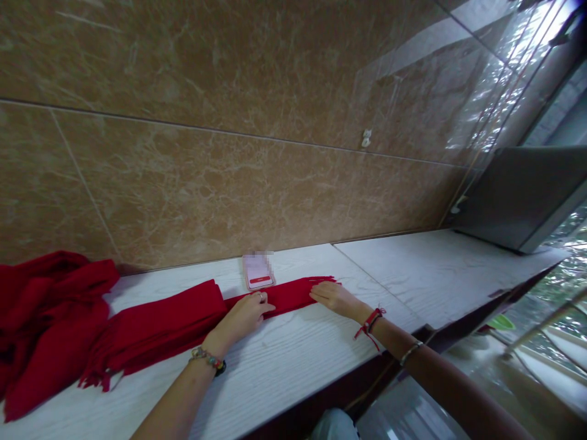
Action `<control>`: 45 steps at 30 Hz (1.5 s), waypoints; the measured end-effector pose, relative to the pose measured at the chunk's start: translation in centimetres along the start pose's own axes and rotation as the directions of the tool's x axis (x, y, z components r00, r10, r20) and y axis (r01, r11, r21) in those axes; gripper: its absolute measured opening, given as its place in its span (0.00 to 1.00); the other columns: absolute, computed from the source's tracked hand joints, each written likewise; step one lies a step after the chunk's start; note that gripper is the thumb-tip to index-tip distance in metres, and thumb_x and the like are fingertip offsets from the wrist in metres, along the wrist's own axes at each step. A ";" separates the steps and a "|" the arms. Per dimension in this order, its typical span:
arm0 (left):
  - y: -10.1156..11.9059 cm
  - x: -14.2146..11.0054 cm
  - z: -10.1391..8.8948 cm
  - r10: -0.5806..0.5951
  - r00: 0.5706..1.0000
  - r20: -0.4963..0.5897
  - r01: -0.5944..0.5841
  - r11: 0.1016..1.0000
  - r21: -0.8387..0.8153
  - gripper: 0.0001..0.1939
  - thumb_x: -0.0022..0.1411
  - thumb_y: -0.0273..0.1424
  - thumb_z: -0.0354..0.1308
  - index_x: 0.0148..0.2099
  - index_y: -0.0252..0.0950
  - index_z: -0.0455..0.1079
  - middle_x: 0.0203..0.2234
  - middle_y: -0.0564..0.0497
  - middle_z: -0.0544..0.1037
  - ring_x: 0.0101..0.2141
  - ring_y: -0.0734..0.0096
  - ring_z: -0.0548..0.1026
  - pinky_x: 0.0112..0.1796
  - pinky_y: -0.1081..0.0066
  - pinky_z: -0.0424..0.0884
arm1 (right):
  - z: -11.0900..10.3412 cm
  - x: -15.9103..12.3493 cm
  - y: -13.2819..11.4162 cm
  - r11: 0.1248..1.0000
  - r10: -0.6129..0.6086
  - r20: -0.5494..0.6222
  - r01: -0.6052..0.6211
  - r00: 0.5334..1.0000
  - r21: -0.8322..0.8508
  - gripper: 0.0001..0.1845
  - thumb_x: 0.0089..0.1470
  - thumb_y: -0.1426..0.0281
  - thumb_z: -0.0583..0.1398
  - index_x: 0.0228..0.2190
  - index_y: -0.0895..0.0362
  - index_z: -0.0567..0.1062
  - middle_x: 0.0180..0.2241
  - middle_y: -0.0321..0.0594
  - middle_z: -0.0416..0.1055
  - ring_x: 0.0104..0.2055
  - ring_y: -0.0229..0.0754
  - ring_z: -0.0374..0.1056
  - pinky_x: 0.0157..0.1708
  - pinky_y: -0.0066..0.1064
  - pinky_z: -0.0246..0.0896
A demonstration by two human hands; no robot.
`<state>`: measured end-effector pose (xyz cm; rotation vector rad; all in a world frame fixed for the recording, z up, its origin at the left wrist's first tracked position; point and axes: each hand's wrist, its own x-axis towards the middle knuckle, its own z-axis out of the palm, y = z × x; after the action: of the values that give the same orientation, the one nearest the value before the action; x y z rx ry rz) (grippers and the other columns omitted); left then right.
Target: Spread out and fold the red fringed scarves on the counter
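Observation:
A narrow folded strip of red scarf [291, 296] lies flat on the white counter, with a short fringe at its right end. My left hand [243, 318], wearing a ring and a beaded bracelet, rests on the strip's left part with bent fingers closed on the cloth. On the fringed end my right hand [337, 299] lies flat, fingers stretched out and touching the fabric. Left of my left hand sits a stack of folded red scarves [160, 324], fringe hanging out at its lower left. A crumpled heap of red cloth [50, 324] fills the far left.
A phone [258, 272] with a lit screen lies behind the strip. Brown marble tiles [229, 177] rise along the counter's [284, 373] back edge. A large grey box-like object [527, 195] stands at the counter's far right end. Something green [502, 322] shows below the front edge.

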<state>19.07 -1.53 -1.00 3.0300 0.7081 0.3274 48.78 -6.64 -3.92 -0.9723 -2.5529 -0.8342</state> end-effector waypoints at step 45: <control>3.6 3.8 1.4 -0.097 0.993 -0.065 0.098 0.995 0.008 0.19 0.62 0.29 0.37 0.53 0.34 0.61 0.53 0.44 0.64 0.53 0.66 0.59 0.53 0.63 0.54 | -2.5 2.3 1.4 0.808 0.420 0.382 -0.531 0.823 0.255 0.17 0.52 0.74 0.51 0.44 0.59 0.68 0.49 0.48 0.62 0.53 0.43 0.55 0.51 0.37 0.52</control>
<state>24.21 -3.04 -1.35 2.9948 0.8615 0.4219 48.20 -6.12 -0.33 -1.6273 -2.3785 -0.0735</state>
